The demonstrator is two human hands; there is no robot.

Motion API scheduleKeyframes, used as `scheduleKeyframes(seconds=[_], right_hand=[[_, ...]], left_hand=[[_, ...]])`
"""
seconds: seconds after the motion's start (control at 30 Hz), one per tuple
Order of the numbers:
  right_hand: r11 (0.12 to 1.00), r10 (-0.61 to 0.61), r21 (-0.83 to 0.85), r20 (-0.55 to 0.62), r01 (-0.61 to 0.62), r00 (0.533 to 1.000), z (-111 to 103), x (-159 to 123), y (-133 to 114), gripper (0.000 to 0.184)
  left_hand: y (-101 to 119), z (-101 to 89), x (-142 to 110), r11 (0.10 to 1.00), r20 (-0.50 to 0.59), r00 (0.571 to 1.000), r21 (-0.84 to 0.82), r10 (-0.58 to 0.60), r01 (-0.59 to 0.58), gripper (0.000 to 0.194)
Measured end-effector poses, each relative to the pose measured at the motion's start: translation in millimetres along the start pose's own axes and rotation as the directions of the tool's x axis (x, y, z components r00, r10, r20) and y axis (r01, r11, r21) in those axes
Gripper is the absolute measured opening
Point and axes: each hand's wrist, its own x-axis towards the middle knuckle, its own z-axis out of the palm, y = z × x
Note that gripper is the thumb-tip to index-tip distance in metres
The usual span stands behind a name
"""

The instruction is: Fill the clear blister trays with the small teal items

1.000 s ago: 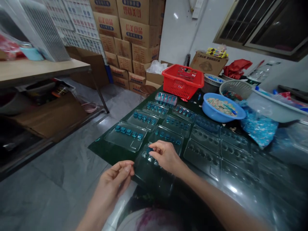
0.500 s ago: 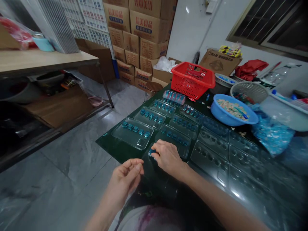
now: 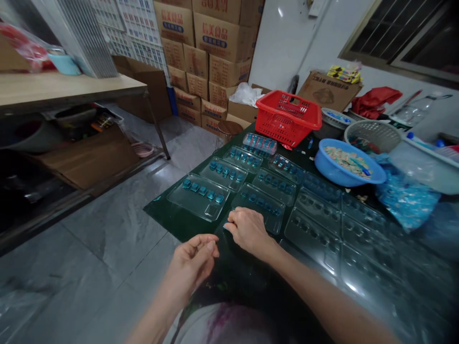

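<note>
My right hand (image 3: 247, 228) is closed over the near part of the green tabletop, its thumb and fingers pinched together. A bit of a small blue piece (image 3: 225, 224) shows at those fingertips; the rest is hidden. Just left and nearer me, my left hand (image 3: 195, 260) hovers at the table's edge with fingers curled and tips together; what they hold, if anything, is too small to make out. Beyond the hands lies a clear plastic tray (image 3: 190, 203) with a row of blue square pieces. Another clear tray (image 3: 267, 222), also with blue pieces, lies beside my right hand.
More clear trays (image 3: 311, 234) cover the table's right side. Farther back stand a red basket (image 3: 287, 122), a blue basin (image 3: 324, 169) of small pale pieces and a bag of blue wrappers (image 3: 407, 203). Cartons (image 3: 229, 45) are stacked behind; a wooden table (image 3: 89, 88) stands left.
My left hand has shifted slightly right, closer to my right hand. Less of the blue piece shows at my right fingertips. The trays have stayed in place.
</note>
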Motion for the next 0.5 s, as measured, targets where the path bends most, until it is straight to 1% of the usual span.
scheduleKeyframes(seconds=[0.1,0.17,0.23,0.3,0.37,0.43,0.5], right_hand=[[1.000,-0.002,0.003,0.003,0.002,1.000,0,1,-1,0.019],[1.000,-0.007,0.019,0.004,0.007,1.000,-5,-1,0,0.021],[0.998,-0.008,0.064,-0.040,0.011,0.999,-14,-7,0,0.023],[0.991,-0.028,0.130,-0.119,0.043,0.993,-25,-16,-1,0.025],[0.976,-0.084,0.184,-0.168,0.115,0.982,-33,-27,-6,0.022],[0.961,-0.139,0.215,-0.166,0.173,0.976,-36,-38,-14,0.017],[0.960,-0.136,0.223,-0.149,0.168,0.979,-33,-48,-23,0.015]], left_hand=[[7,1.2,-4,0.984,-0.063,0.993,-0.150,-0.103,0.092,0.019],[12,2.0,-6,0.965,-0.056,0.993,-0.247,-0.107,0.090,0.021],[15,3.3,-8,0.949,-0.044,0.996,-0.309,-0.079,0.062,0.021],[16,5.4,-9,0.940,-0.047,0.997,-0.337,-0.067,0.047,0.021],[16,8.0,-10,0.941,-0.065,0.996,-0.337,-0.055,0.030,0.020],[15,11.2,-11,0.948,-0.073,0.997,-0.318,-0.041,0.015,0.021],[15,15.1,-13,0.955,-0.079,0.996,-0.296,-0.032,0.007,0.021]])
